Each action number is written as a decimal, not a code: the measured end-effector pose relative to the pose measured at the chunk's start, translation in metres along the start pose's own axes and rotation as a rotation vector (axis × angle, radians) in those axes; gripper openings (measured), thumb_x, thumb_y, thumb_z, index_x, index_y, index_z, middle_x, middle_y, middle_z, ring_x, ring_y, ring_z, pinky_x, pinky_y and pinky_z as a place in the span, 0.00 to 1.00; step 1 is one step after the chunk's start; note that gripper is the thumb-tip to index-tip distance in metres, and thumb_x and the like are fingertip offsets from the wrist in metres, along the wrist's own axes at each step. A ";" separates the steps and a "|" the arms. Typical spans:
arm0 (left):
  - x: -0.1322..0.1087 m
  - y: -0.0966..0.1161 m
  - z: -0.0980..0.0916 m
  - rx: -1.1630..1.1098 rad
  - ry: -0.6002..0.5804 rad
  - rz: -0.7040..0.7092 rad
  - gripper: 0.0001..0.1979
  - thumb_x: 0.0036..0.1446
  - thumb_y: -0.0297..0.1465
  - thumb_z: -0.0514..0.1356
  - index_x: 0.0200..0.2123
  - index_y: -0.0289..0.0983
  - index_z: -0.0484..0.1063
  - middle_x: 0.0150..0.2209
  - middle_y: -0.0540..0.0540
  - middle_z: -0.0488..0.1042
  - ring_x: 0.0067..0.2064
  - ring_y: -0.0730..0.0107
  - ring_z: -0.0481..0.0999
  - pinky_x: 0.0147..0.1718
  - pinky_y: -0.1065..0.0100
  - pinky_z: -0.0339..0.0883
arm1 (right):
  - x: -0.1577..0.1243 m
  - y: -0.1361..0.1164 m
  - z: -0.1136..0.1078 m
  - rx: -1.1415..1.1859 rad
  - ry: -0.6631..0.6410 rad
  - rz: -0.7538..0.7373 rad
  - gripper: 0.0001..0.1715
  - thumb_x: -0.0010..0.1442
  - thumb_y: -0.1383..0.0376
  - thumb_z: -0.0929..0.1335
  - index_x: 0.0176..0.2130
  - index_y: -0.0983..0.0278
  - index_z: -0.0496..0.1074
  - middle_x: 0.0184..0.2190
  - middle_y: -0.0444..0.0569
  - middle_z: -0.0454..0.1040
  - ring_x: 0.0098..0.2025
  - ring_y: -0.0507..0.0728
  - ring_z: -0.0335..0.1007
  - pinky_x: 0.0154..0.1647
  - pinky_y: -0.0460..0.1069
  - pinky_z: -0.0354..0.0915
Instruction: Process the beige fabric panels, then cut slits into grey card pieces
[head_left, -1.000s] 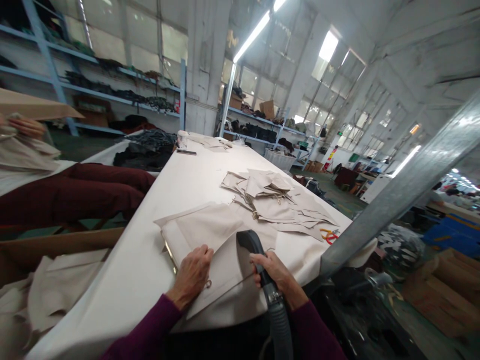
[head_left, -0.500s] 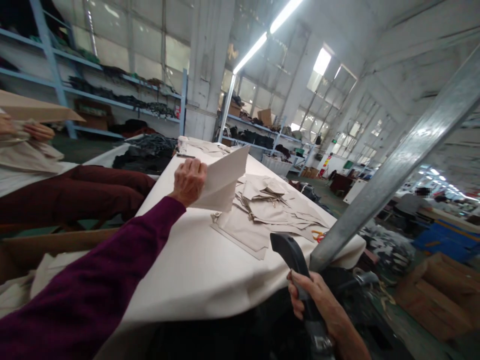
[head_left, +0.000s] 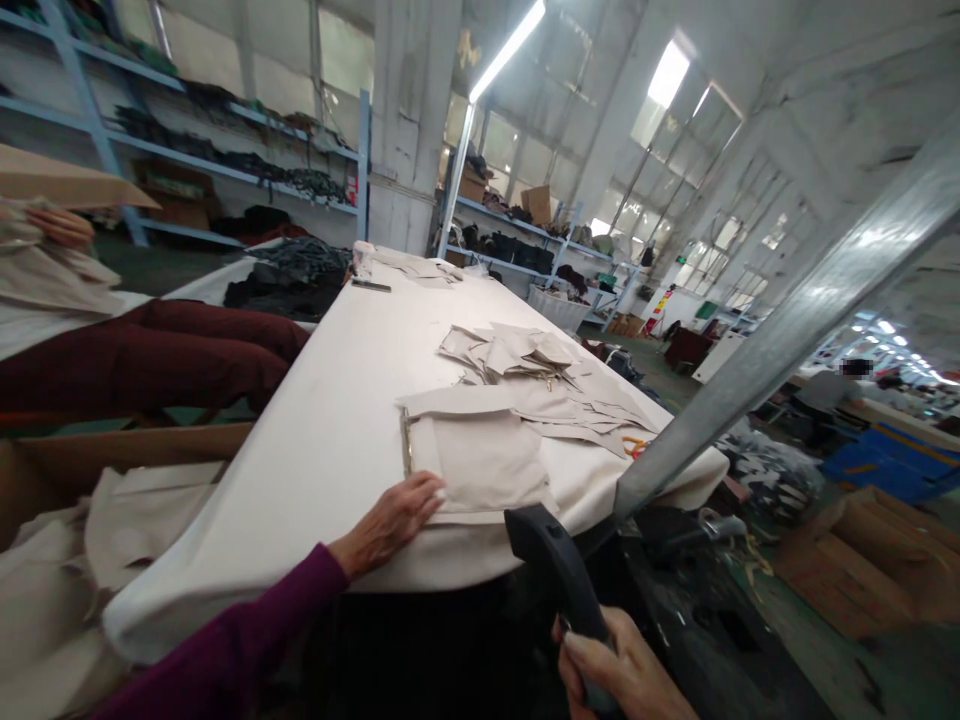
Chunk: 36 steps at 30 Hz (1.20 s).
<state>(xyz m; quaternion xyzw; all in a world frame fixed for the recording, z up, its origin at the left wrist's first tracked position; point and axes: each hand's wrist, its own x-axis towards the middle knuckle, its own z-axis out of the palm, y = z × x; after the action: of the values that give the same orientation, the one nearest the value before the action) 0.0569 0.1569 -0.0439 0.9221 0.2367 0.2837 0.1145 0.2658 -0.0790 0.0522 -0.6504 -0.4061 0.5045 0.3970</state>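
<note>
A beige cloth panel (head_left: pixel 480 455) lies flat on the white-covered table (head_left: pixel 337 400), near its front edge. A metal zipper (head_left: pixel 406 442) seems to run along its left side. My left hand (head_left: pixel 401 510) rests at the panel's near left corner, fingers stretched out over the cloth. My right hand (head_left: pixel 619 665) is wrapped round the grip of a black curved-handled tool (head_left: pixel 559 560). The tool's broad black end is just in front of the panel's near right corner; its exact kind does not show.
More beige pieces (head_left: pixel 517 350) are heaped behind the panel. Orange-handled scissors (head_left: pixel 636 446) lie by a slanting metal post (head_left: pixel 750 350). A carton (head_left: pixel 240 435) of beige cloth stands at left, another carton (head_left: pixel 862 570) at right. A co-worker's hand (head_left: pixel 64 225) holds cloth at far left.
My left hand has come down towards me from holding up a beige piece; a panel now lies flat under its fingers. The black tool has moved slightly left and down.
</note>
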 end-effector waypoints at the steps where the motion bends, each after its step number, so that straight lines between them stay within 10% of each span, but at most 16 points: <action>1: -0.006 -0.007 -0.003 -0.034 0.050 -0.080 0.12 0.63 0.30 0.47 0.45 0.37 0.67 0.46 0.43 0.69 0.47 0.67 0.70 0.49 0.65 0.67 | 0.002 0.001 0.005 0.004 -0.015 0.016 0.22 0.55 0.49 0.65 0.32 0.66 0.64 0.19 0.41 0.65 0.17 0.47 0.60 0.20 0.44 0.58; 20: -0.034 -0.021 0.000 0.064 -0.008 -0.117 0.29 0.51 0.14 0.45 0.53 0.37 0.67 0.55 0.40 0.64 0.57 0.63 0.65 0.56 0.60 0.63 | 0.088 -0.013 0.068 0.108 -0.144 0.083 0.15 0.53 0.56 0.67 0.28 0.66 0.63 0.19 0.40 0.65 0.14 0.46 0.58 0.12 0.42 0.58; 29: -0.032 -0.017 -0.005 0.045 -0.038 -0.164 0.25 0.56 0.17 0.44 0.53 0.36 0.68 0.56 0.38 0.63 0.58 0.62 0.63 0.57 0.59 0.61 | 0.055 -0.022 0.042 0.105 -0.080 0.080 0.19 0.53 0.53 0.68 0.26 0.66 0.62 0.17 0.38 0.62 0.13 0.45 0.56 0.12 0.42 0.57; 36: -0.034 -0.020 -0.003 0.025 -0.038 -0.143 0.28 0.53 0.15 0.44 0.54 0.36 0.67 0.57 0.38 0.62 0.59 0.62 0.61 0.58 0.58 0.61 | 0.069 -0.011 0.069 0.049 -0.168 0.124 0.14 0.53 0.57 0.67 0.28 0.66 0.64 0.19 0.40 0.65 0.14 0.46 0.59 0.12 0.41 0.57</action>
<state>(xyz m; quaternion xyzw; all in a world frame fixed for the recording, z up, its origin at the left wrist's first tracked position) 0.0226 0.1573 -0.0644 0.9095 0.3031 0.2543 0.1274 0.2078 -0.0038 0.0269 -0.6198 -0.3843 0.5905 0.3456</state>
